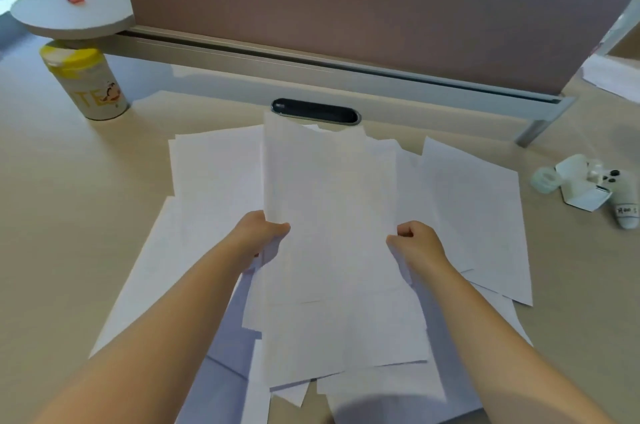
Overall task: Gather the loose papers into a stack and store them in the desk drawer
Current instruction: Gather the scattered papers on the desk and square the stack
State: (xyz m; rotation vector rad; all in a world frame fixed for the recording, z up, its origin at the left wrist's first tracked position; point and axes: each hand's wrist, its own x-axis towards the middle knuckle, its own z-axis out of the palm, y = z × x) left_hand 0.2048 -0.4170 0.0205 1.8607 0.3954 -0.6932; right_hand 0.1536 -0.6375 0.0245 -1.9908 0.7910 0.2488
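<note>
A bunch of white papers is lifted above the desk in the middle of the view, its sheets uneven at the edges. My left hand grips its left edge and my right hand grips its right edge. More loose white sheets lie spread on the desk beneath: some at the left, some at the right, and some near the front edge. No drawer is in view.
A yellow-lidded canister stands at the back left under a round shelf. A brown partition closes the back of the beige desk, with a black cable grommet below it. A white game controller, small box and tape roll lie right.
</note>
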